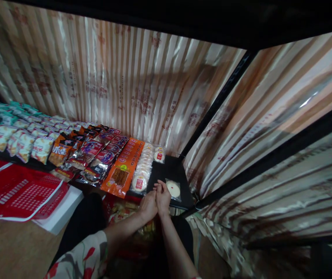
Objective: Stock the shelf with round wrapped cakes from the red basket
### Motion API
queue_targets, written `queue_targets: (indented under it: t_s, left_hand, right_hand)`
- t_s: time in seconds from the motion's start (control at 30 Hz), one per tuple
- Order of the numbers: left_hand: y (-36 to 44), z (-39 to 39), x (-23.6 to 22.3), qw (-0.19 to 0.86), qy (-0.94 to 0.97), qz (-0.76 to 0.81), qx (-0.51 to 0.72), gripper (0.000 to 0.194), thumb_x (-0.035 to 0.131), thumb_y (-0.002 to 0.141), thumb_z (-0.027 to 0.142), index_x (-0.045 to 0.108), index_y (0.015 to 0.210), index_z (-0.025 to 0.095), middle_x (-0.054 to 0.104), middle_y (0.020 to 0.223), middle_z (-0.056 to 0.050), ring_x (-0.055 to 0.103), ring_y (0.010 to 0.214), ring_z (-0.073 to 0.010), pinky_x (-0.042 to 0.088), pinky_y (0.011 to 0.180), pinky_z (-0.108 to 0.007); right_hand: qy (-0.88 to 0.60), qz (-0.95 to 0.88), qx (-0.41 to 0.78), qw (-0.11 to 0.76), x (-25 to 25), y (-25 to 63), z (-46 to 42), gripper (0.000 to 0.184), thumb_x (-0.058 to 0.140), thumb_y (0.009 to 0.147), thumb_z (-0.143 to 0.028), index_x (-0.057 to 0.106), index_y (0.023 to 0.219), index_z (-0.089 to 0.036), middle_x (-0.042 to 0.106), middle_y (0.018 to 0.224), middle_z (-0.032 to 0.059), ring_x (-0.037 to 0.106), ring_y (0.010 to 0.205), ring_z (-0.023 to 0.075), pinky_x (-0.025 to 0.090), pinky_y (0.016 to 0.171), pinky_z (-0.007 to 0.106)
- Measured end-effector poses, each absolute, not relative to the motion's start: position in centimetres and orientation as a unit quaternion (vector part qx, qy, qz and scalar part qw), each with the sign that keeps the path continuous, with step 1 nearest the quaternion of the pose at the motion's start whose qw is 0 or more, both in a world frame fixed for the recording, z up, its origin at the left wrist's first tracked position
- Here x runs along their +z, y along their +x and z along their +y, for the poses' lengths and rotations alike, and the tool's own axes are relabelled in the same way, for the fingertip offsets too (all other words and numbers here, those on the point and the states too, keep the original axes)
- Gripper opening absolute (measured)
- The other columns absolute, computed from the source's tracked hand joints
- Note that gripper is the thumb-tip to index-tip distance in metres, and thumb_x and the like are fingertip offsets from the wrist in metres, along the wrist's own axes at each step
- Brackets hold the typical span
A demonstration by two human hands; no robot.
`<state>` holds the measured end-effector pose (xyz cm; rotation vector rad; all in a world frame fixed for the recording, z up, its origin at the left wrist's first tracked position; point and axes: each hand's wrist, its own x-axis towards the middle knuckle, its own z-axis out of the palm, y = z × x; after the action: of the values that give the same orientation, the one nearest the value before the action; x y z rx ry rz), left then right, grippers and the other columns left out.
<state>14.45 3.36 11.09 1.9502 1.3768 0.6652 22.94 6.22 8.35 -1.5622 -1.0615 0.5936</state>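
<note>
My left hand (148, 206) and my right hand (162, 198) meet over the front edge of the black shelf (159, 173). The left fingers are closed and turned away from me. The right fingers curl in against the left hand; what either hand holds, if anything, is hidden. Just beyond my right hand lies a round white cake in a clear wrapper (173, 189), with a small red dot on top. To the left is a row of overlapping wrapped round cakes (140, 181) with red print. Another wrapped cake (159, 154) lies behind them, near the curtain.
Orange snack packs (121, 175), dark shiny packets (98, 166), orange-black bags (61, 150) and white bags (42, 148) line the shelf leftward. A red basket (49, 190) and a white box (62, 209) stand front left. Gold packets (147, 233) lie below my hands. Black poles (218, 102) frame the striped curtain (142, 85).
</note>
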Motion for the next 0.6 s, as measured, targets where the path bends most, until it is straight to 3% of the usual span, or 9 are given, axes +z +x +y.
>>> queue_targets:
  t_s: [0.13,0.23,0.33,0.47,0.6]
  left_hand:
    - [13.7,2.0,10.7,0.300,0.767,0.522,0.221,0.023,0.037,0.085,0.017,0.056,0.098,0.014,0.063,0.098,-0.009,0.059,0.092,-0.0178,0.046,0.083,-0.029]
    - [13.7,1.8,10.8,0.257,0.798,0.505,0.205,0.026,0.034,0.084,0.011,0.058,0.092,0.014,0.061,0.100,-0.009,0.056,0.097,-0.0170,0.044,0.089,-0.029]
    - [14.5,2.3,10.9,0.222,0.829,0.462,0.224,0.034,0.036,0.078,0.006,0.057,0.105,0.012,0.054,0.120,-0.010,0.047,0.113,-0.0184,0.038,0.099,-0.029]
    - [16.2,3.6,10.9,0.227,0.854,0.429,0.187,0.056,0.044,0.071,0.008,0.043,0.127,0.007,0.028,0.145,-0.013,0.020,0.135,-0.0229,0.024,0.111,-0.033]
    - [17.9,4.9,10.7,0.253,0.856,0.432,0.127,0.067,0.045,0.072,0.012,0.029,0.137,0.004,0.012,0.150,-0.015,0.006,0.138,-0.0254,0.021,0.112,-0.037]
  right_hand:
    - [-0.660,-0.479,0.225,0.533,7.9,22.5,4.4,0.042,0.036,0.082,-0.041,0.058,0.104,-0.013,0.067,0.084,0.0088,0.062,0.069,0.0168,0.049,0.068,0.030]
    - [-0.687,-0.499,0.084,0.521,8.1,23.4,3.6,0.042,0.034,0.083,-0.035,0.059,0.107,-0.012,0.063,0.103,0.0146,0.057,0.097,0.0221,0.042,0.087,0.038]
    - [-0.742,-0.458,-0.046,0.487,8.5,25.2,3.4,0.043,0.035,0.081,-0.030,0.058,0.111,-0.009,0.053,0.119,0.0197,0.045,0.114,0.0281,0.032,0.096,0.043]
    - [-0.814,-0.426,-0.035,0.392,8.4,27.4,3.2,0.048,0.038,0.077,-0.027,0.056,0.115,-0.004,0.049,0.123,0.0246,0.045,0.113,0.0332,0.033,0.093,0.043]
    - [-0.823,-0.444,0.005,0.355,8.3,28.5,2.8,0.050,0.039,0.075,-0.025,0.055,0.116,-0.003,0.056,0.115,0.0245,0.050,0.107,0.0333,0.035,0.088,0.042]
